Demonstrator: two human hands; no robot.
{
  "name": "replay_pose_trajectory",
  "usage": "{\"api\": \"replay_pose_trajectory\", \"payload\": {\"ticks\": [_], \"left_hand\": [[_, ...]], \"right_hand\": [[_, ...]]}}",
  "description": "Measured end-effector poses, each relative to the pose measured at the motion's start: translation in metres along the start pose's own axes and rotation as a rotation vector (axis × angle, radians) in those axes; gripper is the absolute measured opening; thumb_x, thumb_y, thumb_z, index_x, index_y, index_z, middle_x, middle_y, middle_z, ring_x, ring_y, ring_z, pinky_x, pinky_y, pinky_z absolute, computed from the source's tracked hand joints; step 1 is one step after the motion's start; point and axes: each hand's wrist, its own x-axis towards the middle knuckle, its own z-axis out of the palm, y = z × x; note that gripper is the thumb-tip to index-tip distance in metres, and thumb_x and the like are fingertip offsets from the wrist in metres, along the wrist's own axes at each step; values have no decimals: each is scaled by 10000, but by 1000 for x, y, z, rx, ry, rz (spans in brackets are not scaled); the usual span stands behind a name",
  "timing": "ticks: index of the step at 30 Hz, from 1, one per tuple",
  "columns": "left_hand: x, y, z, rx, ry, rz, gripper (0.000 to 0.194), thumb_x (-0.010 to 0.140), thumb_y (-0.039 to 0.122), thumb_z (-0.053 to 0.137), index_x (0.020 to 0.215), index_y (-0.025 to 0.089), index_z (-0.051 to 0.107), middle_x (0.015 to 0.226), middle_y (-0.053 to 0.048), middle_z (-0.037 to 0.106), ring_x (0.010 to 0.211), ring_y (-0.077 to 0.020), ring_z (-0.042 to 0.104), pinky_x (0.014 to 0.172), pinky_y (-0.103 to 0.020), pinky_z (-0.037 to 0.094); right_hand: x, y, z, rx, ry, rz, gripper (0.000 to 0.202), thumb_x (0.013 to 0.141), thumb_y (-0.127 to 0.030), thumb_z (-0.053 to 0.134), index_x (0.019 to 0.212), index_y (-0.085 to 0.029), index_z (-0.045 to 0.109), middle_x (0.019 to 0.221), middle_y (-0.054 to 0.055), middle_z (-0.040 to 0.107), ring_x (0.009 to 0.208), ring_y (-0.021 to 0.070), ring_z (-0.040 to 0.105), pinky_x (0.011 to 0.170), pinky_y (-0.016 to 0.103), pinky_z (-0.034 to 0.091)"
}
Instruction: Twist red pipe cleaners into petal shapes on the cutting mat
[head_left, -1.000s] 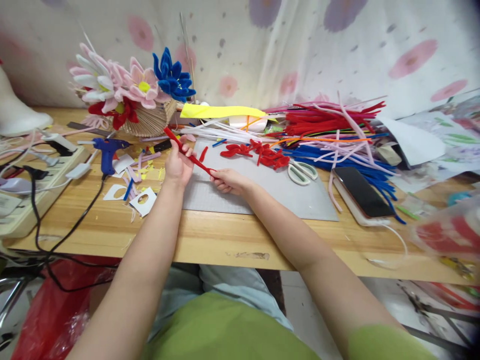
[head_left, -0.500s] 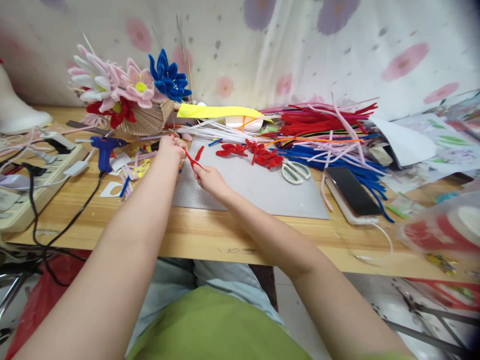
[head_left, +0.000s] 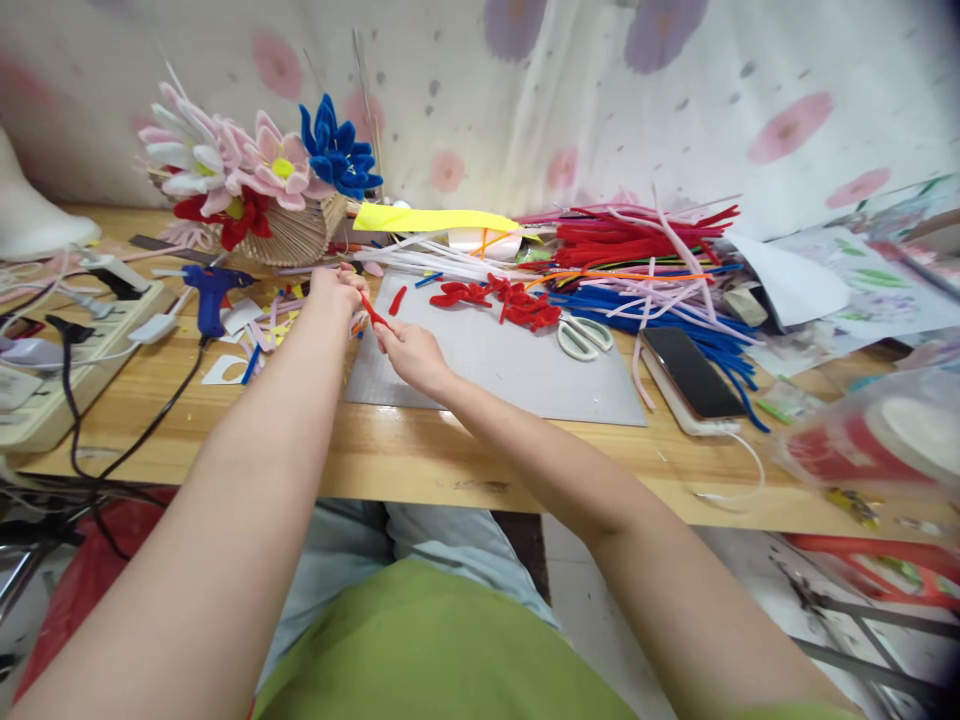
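A thin red fuzzy strip (head_left: 373,311) stretches between my two hands over the left side of the grey mat (head_left: 510,380). My left hand (head_left: 343,289) is closed on its upper end, the fingertips partly hidden behind the hand. Its lower end is pinched by my right hand (head_left: 411,352). A short red piece (head_left: 398,300) lies alone on the mat just beyond my right hand. Further right are red looped petals (head_left: 525,305) in a pile, with white-handled scissors (head_left: 583,337) beside them.
Blue glue gun (head_left: 212,295), scraps and a power strip (head_left: 90,370) lie left. Fuzzy flowers (head_left: 255,180) stand behind. Bundled coloured stems (head_left: 645,240), a phone (head_left: 691,372) and a bagged red cup (head_left: 862,440) are on the right.
The view has shifted slightly. The red strip between my hands looks narrower, its two strands now close together where a gap showed earlier. Both hands keep their hold.
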Motion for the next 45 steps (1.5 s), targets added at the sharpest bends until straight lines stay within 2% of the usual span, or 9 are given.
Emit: {"api": "replay_pose_trajectory", "payload": {"ticks": [5,8,10,13,18,27,32,39,45], "left_hand": [[-14,-7,7,-8,30,103,343,926,171,249,600,183,354,319,95,178,234,-28,157,286,-128,151],[-25,-17,7,109,-89,180,322,939,306,320,698,172,487,436,33,470,358,-60,450,415,-145,381],[-33,-31,3,282,-150,61,349,907,430,376,754,160,536,589,-46,604,512,-125,586,516,-222,473],[-46,-62,-8,485,-223,-90,331,885,424,436,781,143,576,658,-79,639,561,-145,611,552,-248,485],[-53,-100,-20,566,-210,61,124,832,252,557,855,175,652,589,-11,623,503,-104,576,565,-226,477],[-43,-102,-35,263,-110,117,97,834,201,548,779,190,626,677,-21,670,745,-127,663,695,-236,511],[-47,-87,-41,190,-86,107,84,835,202,552,776,178,608,566,26,604,584,-83,621,752,-263,525],[-57,-93,-45,566,-162,-8,134,831,130,541,714,119,605,562,-12,603,456,-86,559,532,-227,502],[-61,-97,-46,735,-331,-33,95,787,116,588,719,98,651,693,-73,666,458,-81,538,484,-217,455]], "right_hand": [[1,10,-4,145,-25,86,366,915,-374,395,610,-181,456,542,-25,431,517,85,441,538,197,325],[6,17,-13,374,-53,210,359,921,-408,382,639,-188,422,473,-57,350,393,61,341,419,180,255],[9,22,-22,482,-57,322,342,935,-381,356,652,-193,399,444,-73,312,341,54,273,368,183,211],[13,30,-34,541,-35,379,324,943,-333,352,653,-194,385,440,-76,323,320,47,262,339,180,194],[16,45,-38,598,-150,293,324,941,-308,373,641,-185,388,457,-66,364,348,44,336,340,157,259],[16,59,-34,826,-543,319,283,907,-351,458,697,-161,453,452,-65,438,365,55,411,365,154,337],[14,59,-32,720,-635,313,274,806,-386,616,751,-132,531,517,-34,537,436,66,521,413,162,420],[23,75,-47,763,-36,223,198,765,-293,641,881,-165,544,652,-40,562,521,49,543,429,146,387],[23,80,-50,820,-109,179,284,653,-242,675,874,-169,512,655,-45,566,502,42,510,418,149,289]]}}
